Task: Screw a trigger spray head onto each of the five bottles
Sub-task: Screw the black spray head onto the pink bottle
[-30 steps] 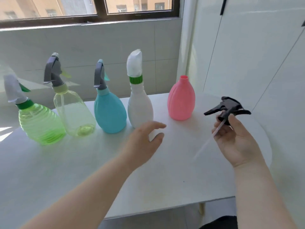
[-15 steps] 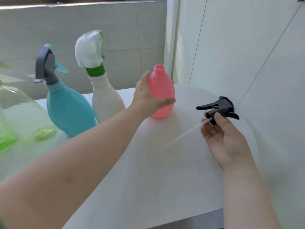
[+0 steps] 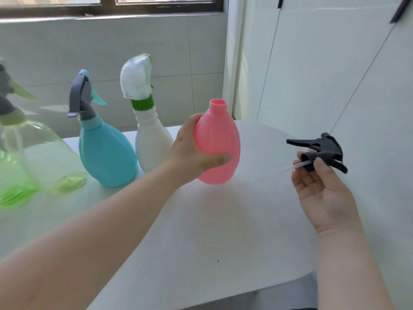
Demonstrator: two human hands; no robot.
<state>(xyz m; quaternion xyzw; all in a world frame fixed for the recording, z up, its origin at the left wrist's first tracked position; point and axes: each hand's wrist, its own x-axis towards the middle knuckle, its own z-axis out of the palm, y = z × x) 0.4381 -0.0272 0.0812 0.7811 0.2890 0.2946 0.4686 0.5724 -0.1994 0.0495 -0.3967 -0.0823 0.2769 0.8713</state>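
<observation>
White table (image 3: 223, 231): bottle row along back. Teal bottle (image 3: 107, 155), white bottle (image 3: 152, 139), two greenish bottles (image 3: 40, 153) at left edge: trigger heads already on.

Pink bottle (image 3: 220, 144): right end of row, upright, long axis vertical, ribbed, opaque, neck (image 3: 218, 106) open.

Left hand (image 3: 194, 151): wrapped round bottle's left flank, thumb across front.

Right hand (image 3: 321, 189): well apart to right, fingers loosely curled, pinching collar of black trigger spray head (image 3: 324, 151).

Clear dip tube (image 3: 288, 167): near horizontal, tip pointing left toward bottle. Likely needs tipping down and lifting over neck.
</observation>
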